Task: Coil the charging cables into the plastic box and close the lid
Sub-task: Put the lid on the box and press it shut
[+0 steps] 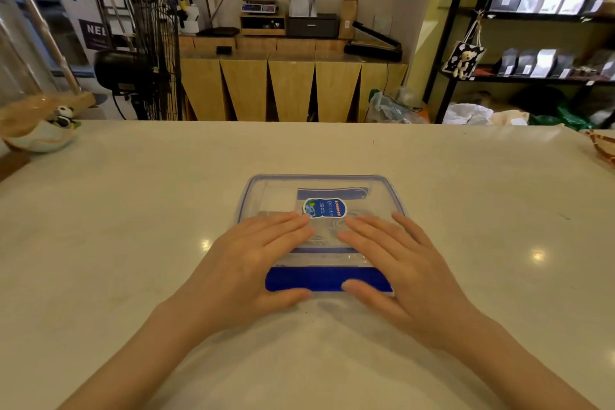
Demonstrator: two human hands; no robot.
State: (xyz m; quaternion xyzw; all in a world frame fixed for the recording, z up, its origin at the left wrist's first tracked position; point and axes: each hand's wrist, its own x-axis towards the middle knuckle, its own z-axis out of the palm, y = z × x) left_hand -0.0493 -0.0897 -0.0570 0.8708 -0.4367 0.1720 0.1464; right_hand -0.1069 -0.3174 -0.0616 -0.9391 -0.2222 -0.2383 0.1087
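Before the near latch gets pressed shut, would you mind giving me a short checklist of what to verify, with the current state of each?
1. Clear plastic lid with blue seal sits on the clear plastic box: ok, it covers the box squarely.
2. Both hands are on the lid: ok, left hand and right hand lie flat on its near half.
3. Near blue latch flap snapped down: cannot tell; the thumbs rest at its ends.
4. Far latch closed: cannot tell.
5. Charging cables fully inside: cannot tell; hands and glare hide the contents.
6. Nothing trapped under the rim: ok along the visible far edge.
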